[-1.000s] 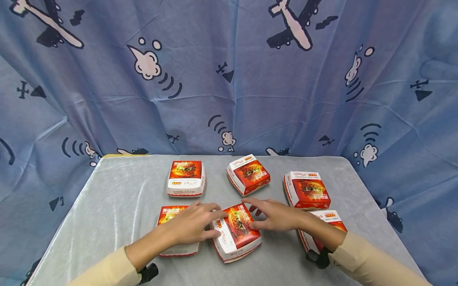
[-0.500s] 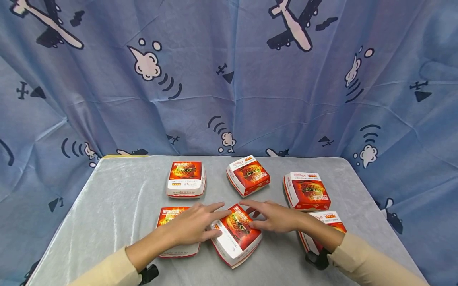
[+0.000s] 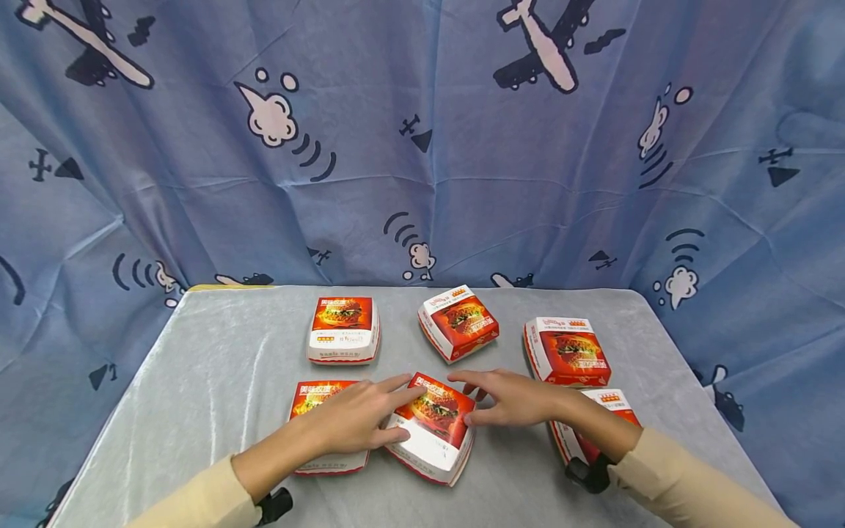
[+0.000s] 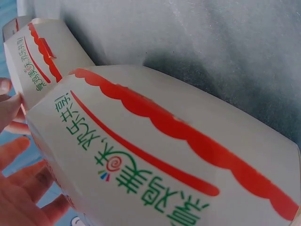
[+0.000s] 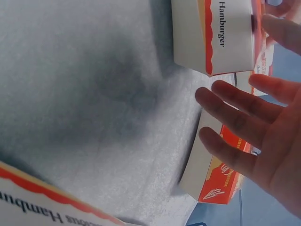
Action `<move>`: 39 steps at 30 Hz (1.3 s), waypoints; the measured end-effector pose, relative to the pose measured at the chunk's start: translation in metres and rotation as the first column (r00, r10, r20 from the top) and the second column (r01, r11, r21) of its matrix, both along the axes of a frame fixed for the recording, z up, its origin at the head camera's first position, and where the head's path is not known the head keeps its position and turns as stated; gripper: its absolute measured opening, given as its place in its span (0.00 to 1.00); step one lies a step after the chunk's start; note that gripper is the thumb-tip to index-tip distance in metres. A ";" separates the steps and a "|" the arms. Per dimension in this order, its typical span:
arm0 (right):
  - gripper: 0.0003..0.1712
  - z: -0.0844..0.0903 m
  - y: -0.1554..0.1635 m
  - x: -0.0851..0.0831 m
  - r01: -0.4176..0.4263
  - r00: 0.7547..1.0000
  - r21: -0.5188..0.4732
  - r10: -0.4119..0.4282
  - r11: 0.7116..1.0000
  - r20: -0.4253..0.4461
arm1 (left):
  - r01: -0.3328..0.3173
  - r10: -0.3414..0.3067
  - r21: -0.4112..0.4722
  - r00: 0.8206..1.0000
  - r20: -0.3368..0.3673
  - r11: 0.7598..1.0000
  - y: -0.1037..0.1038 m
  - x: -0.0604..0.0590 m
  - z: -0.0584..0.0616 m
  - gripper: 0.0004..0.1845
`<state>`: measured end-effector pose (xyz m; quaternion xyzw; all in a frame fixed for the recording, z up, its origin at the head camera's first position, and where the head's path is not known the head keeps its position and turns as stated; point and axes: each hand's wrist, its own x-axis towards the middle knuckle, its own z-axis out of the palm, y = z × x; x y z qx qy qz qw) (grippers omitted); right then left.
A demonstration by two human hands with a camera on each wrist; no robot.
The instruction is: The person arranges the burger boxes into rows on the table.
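Note:
A red and white burger box (image 3: 436, 422) sits tilted at the front middle of the grey table (image 3: 211, 367), held between both hands. My left hand (image 3: 356, 418) pinches its left side, thumb low and index finger along the top edge. My right hand (image 3: 511, 396) touches its right corner with straight, spread fingers. In the left wrist view the box's white side (image 4: 155, 155) fills the frame, with my fingers (image 4: 19, 188) at the lower left. The right wrist view shows my right hand (image 5: 263, 132) spread in front of a box (image 5: 211, 179).
Other like boxes lie around: back left (image 3: 343, 328), back middle (image 3: 458, 321), back right (image 3: 568, 350), front left (image 3: 317, 396) under my left wrist, front right (image 3: 610, 407) under my right forearm. A blue printed curtain (image 3: 422, 147) hangs behind the table.
The middle box has turned and tipped up between my hands, its white near side now showing more. My right hand drew slightly toward its right corner. The other boxes stayed put.

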<state>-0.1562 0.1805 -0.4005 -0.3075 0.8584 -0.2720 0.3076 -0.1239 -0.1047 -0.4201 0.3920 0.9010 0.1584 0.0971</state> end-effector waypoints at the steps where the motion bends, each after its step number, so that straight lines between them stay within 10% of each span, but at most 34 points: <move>1: 0.40 0.000 0.000 0.000 -0.002 1.000 0.005 0.002 1.000 0.000 | -0.001 0.001 0.003 1.000 0.001 1.000 0.000 0.000 0.000 0.33; 14: 0.34 -0.003 0.003 -0.002 0.001 1.000 0.023 -0.001 1.000 -0.010 | -0.026 0.027 0.072 1.000 -0.012 0.997 0.001 0.002 0.002 0.24; 26: 0.31 -0.006 0.000 -0.005 -0.001 0.999 -0.016 0.001 1.000 -0.051 | -0.085 0.082 0.018 0.989 0.126 0.996 0.000 0.000 0.003 0.36; 39: 0.30 -0.006 -0.004 -0.006 0.015 0.999 -0.009 -0.015 1.000 -0.043 | -0.066 0.065 0.013 0.995 0.078 0.998 0.001 0.001 0.003 0.34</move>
